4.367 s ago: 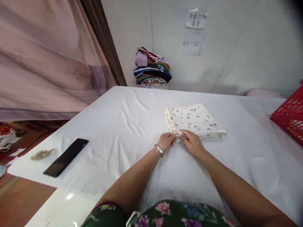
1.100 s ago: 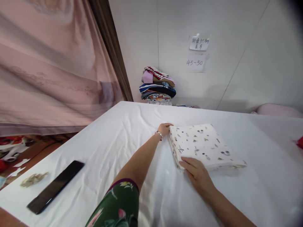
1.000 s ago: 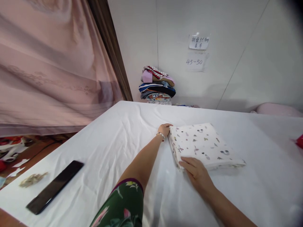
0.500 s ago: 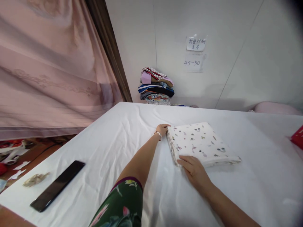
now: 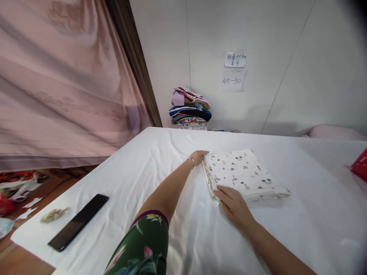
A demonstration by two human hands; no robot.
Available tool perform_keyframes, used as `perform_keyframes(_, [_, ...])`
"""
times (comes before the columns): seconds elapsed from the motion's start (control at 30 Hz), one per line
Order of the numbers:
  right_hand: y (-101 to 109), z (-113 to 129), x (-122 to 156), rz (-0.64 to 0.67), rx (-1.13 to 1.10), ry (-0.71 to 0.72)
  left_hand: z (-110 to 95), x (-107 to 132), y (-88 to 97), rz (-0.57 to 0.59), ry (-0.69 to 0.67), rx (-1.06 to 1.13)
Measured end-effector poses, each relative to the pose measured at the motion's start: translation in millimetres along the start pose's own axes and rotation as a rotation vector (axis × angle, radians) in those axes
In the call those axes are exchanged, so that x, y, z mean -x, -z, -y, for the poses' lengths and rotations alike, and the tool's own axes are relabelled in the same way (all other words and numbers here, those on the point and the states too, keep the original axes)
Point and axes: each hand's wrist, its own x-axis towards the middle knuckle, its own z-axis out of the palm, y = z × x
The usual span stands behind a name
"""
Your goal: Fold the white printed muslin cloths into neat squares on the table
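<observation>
A white folded cloth (image 5: 241, 172) printed with small plants, rainbows and animals lies in a thick, layered block on the white-covered table. At its far left corner, my left hand (image 5: 198, 156) has its fingers closed on the edge, with a bracelet at the wrist. My right hand (image 5: 233, 204) is at the near left corner, fingers over the top layer and thumb down by the side. The stacked layers show along the left side between my two hands. Both thumbs are partly hidden.
A black phone (image 5: 78, 221) and a small beige bundle (image 5: 54, 215) lie at the table's left. Behind the far edge stands a pile of folded fabrics (image 5: 190, 109). A pink curtain (image 5: 65, 84) hangs at left; a red object (image 5: 359, 166) sits at the right edge.
The camera view has tilted and shifted slightly. Both hands stay at the same two corners of the folded cloth, which looks nearly unchanged.
</observation>
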Motion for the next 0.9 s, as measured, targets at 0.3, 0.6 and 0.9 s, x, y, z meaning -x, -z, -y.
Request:
perform_keyframes(0.3, [9.8, 8.6, -3.0, -0.01, -0.028, 0.036, -2.6, -2.9, -0.6, -0.064, -0.013, -0.018])
perform_keyframes(0.6, [11.4, 11.5, -4.1, 0.109, -0.019, 0.017, 7.6, 0.4, -15.0, -0.149, 0.069, 0.119])
perform_keyframes(0.9, [13.0, 11.3, -4.9, 0.141, -0.033, 0.017, 6.1, -2.7, -11.9, -0.073, 0.157, 0.121])
